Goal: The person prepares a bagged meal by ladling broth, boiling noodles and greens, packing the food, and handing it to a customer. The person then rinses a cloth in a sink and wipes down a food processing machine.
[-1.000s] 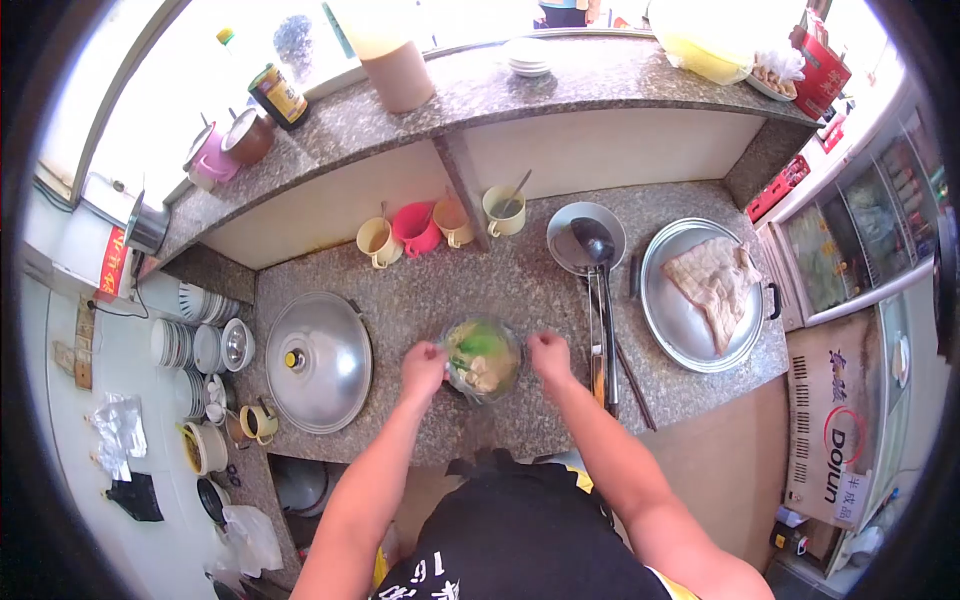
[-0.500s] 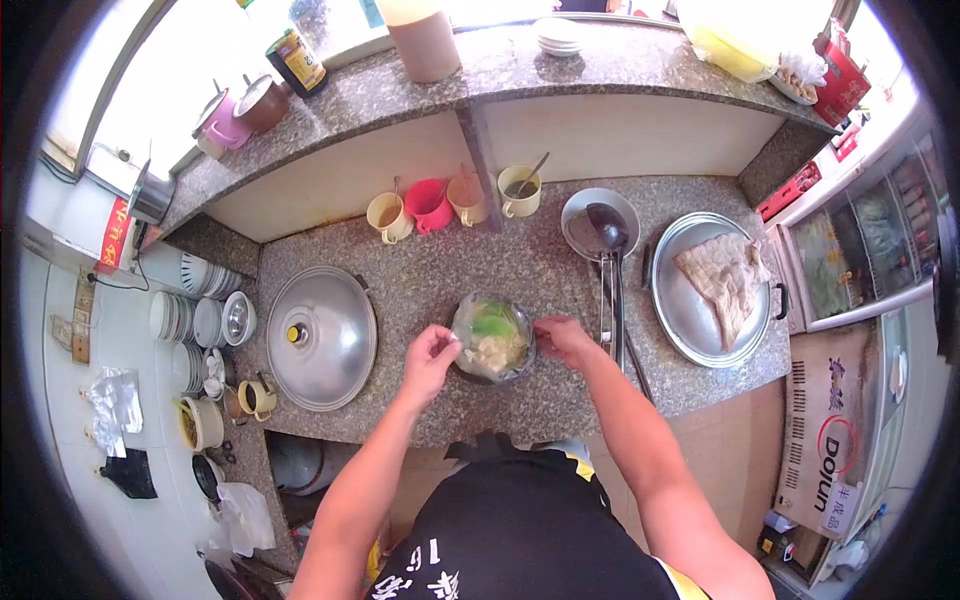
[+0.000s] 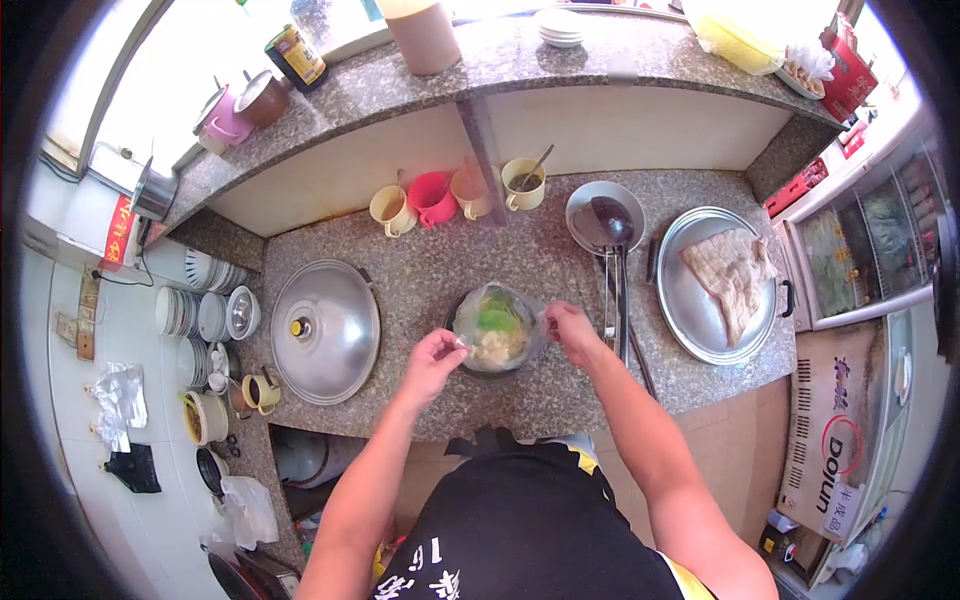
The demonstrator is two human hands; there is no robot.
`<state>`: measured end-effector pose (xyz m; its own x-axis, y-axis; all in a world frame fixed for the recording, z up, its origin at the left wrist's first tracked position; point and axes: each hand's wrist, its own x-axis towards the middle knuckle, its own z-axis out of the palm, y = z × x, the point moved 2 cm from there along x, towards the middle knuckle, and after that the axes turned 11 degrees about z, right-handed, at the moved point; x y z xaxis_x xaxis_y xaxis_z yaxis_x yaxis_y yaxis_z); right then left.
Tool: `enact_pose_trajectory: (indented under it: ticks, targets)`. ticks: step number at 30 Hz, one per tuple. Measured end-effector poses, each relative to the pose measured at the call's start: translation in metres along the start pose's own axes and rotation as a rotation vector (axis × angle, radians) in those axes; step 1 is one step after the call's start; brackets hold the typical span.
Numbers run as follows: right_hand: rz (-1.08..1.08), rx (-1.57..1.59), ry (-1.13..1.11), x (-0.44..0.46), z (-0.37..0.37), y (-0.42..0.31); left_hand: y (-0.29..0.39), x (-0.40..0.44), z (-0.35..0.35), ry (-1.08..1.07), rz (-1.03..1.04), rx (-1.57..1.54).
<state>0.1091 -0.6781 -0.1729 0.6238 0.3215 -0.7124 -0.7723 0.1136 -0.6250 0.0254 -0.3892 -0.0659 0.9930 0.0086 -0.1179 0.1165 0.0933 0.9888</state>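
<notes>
A dark bowl (image 3: 482, 373) on the counter holds green leaves (image 3: 495, 318) and pale food pieces (image 3: 492, 350), with a clear plastic bag (image 3: 533, 312) around or over them. I cannot tell whether the food lies inside the bag or beneath it. On the bowl's left, my left hand (image 3: 432, 362) pinches the edge of the plastic between thumb and fingers. My right hand (image 3: 570, 328), closed on the opposite edge, holds the film stretched out to the right.
A domed metal lid (image 3: 325, 335) lies left. Several mugs (image 3: 433, 197) line the back. To the right are a metal bowl (image 3: 590, 200) with a ladle (image 3: 612, 222) across it, and a metal lid (image 3: 695, 330) bearing a slab of meat (image 3: 728, 280). Stacked dishes (image 3: 178, 312) stand far left.
My right hand has moved slightly up, drawing the plastic's right edge outward and up. The left hand stays at the bowl's left edge. The whole view has shifted a little.
</notes>
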Motion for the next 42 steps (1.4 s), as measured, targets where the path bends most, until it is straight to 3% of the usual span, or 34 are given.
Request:
enact_pose_trajectory:
  ticks: [2,4,6,8,9,12,14,15,16,18,20,22,24,25,27,29,30,32,33,34,36,38,39,40,41,42]
  targets:
    - [-0.078,0.207,0.088,-0.015,0.009,-0.014,0.002,0.001,0.003,-0.026,0.002,-0.009]
    - [-0.135,0.250,0.090,-0.033,0.018,-0.023,0.006,0.001,-0.007,0.168,-0.046,-0.012]
    - [-0.192,0.295,0.090,-0.052,0.026,-0.028,0.007,-0.010,-0.019,0.226,-0.063,-0.021]
    - [-0.442,-0.457,0.252,-0.071,0.033,-0.032,-0.002,-0.027,-0.037,0.150,-0.256,0.225]
    - [-0.550,-0.546,0.310,-0.080,0.039,-0.036,0.001,-0.033,-0.039,0.150,-0.251,0.223]
    - [-0.659,-0.686,0.300,-0.115,0.062,-0.069,0.032,-0.035,-0.034,0.207,-0.164,0.181]
    - [-0.748,-0.757,0.305,-0.138,0.080,-0.098,0.058,-0.024,-0.022,0.280,0.134,0.053]
    - [-0.832,-0.871,0.314,-0.146,0.089,-0.111,0.062,-0.014,-0.017,0.266,0.342,0.147]
    - [-0.924,-0.983,0.328,-0.156,0.099,-0.127,0.064,-0.003,-0.012,0.276,0.378,0.142]
    - [-0.960,-1.067,0.332,-0.169,0.117,-0.146,0.070,0.016,0.005,0.205,0.479,0.061]
    - [-0.989,-1.097,0.296,-0.164,0.127,-0.149,0.078,0.028,0.023,0.015,0.318,-0.039]
    - [-0.992,-1.066,0.185,-0.151,0.138,-0.137,0.061,0.033,0.039,-0.098,0.251,0.303]
    - [-1.078,-1.060,0.013,-0.147,0.150,-0.126,0.042,0.031,0.051,-0.239,0.494,0.449]
    - [-1.029,-1.062,0.000,-0.144,0.147,-0.122,0.035,0.028,0.052,-0.239,0.511,0.462]
    - [-0.992,-1.054,-0.006,-0.137,0.140,-0.118,0.030,0.027,0.052,-0.209,0.301,0.584]
    - [-0.950,-0.676,0.253,-0.121,0.124,-0.116,0.058,0.026,0.061,-0.200,0.211,0.515]
    - [-0.959,-0.668,0.258,-0.109,0.113,-0.105,0.066,0.027,0.065,-0.183,0.108,0.435]
    - [-0.409,-0.578,-0.012,-0.074,0.093,-0.077,0.041,0.036,0.054,-0.203,0.168,0.587]
    - [-0.360,-0.718,0.069,-0.088,0.097,-0.083,0.017,0.045,0.039,-0.075,0.123,0.415]
    - [-0.369,-0.712,0.070,-0.091,0.099,-0.084,0.020,0.050,0.033,0.051,0.074,0.239]
    - [-1.027,-0.891,0.063,-0.103,0.109,-0.081,0.036,0.047,0.022,-0.008,-0.037,0.087]
    - [-1.065,-0.751,-0.007,-0.091,0.115,-0.086,0.051,0.039,0.028,-0.298,0.052,0.692]
    - [-0.633,-0.481,-0.195,-0.054,0.112,-0.073,0.050,0.038,0.033,-0.398,0.399,0.992]
    - [-0.199,-0.202,-0.364,-0.021,0.110,-0.058,0.054,0.035,0.038,-0.405,0.392,0.995]
    - [-0.076,-0.166,-0.564,-0.005,0.105,-0.053,0.067,0.034,0.045,-0.377,0.566,1.071]
    - [-0.083,-0.156,-0.565,-0.006,0.104,-0.055,0.077,0.036,0.049,-0.348,0.745,1.142]
